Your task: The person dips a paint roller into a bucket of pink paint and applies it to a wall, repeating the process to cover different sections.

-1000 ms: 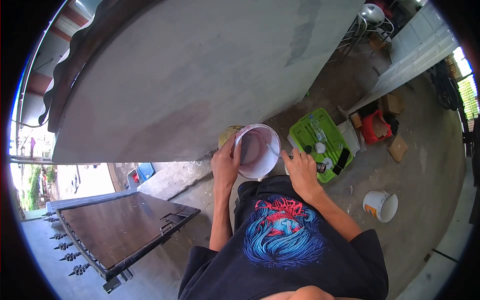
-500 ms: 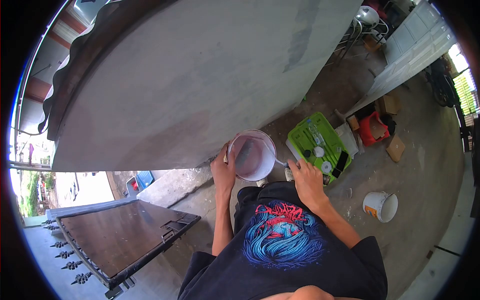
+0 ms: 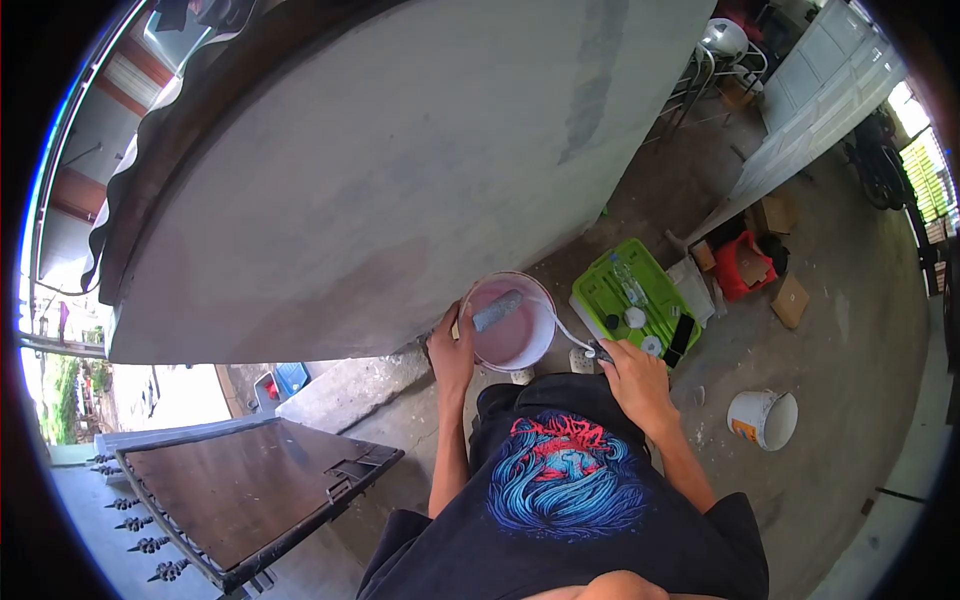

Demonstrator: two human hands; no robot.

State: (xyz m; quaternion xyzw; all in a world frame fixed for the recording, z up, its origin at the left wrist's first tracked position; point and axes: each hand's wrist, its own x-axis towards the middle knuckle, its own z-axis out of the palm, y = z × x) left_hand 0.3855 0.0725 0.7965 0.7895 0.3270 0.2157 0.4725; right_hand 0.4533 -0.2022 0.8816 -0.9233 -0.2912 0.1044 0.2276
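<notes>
My left hand point(image 3: 453, 358) grips a white bucket point(image 3: 542, 330) by its rim, the fingers wrapped over the left side. Pinkish paint coats the inside of the bucket. A paint roller point(image 3: 498, 311) with a grey, wet-looking sleeve lies within the bucket's mouth in this view. Its pale, bent frame passes over the right rim to my right hand point(image 3: 638, 388), which is closed around the handle. Both hands are in front of my waist, close to the wall point(image 3: 400, 170), which has darker damp-looking patches.
Right of the bucket, a green plastic lid point(image 3: 645, 262) carries a bottle and small items. A second white bucket point(image 3: 745, 412) stands further right. A red container point(image 3: 742, 268) and cardboard are behind. At lower left is a brown metal gate point(image 3: 220, 480) with spikes.
The roller sleeve shows more clearly and at a different angle in the bucket. My right hand has shifted slightly right and toward my body, while my left hand keeps hold of the rim.
</notes>
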